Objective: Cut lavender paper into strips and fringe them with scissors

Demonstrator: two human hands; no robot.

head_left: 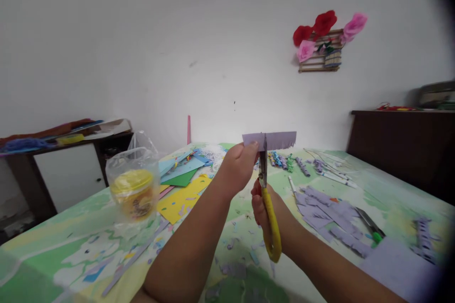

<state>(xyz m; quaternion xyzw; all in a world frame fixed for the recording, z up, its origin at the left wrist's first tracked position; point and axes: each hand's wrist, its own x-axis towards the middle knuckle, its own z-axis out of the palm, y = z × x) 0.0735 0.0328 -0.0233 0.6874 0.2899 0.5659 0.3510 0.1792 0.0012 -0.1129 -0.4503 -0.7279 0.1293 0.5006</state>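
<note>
Two hands work together: left hand pinches a lilac paper strip, right hand grips yellow-handled scissors.

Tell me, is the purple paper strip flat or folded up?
Flat and spread out. The left hand holds the purple paper strip up by one end, and the yellow-handled scissors in the right hand meet its lower edge.

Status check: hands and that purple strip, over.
Left hand pinching purple paper strip. Right hand gripping yellow-handled scissors, blades up at strip's lower edge. Nothing between.
</note>
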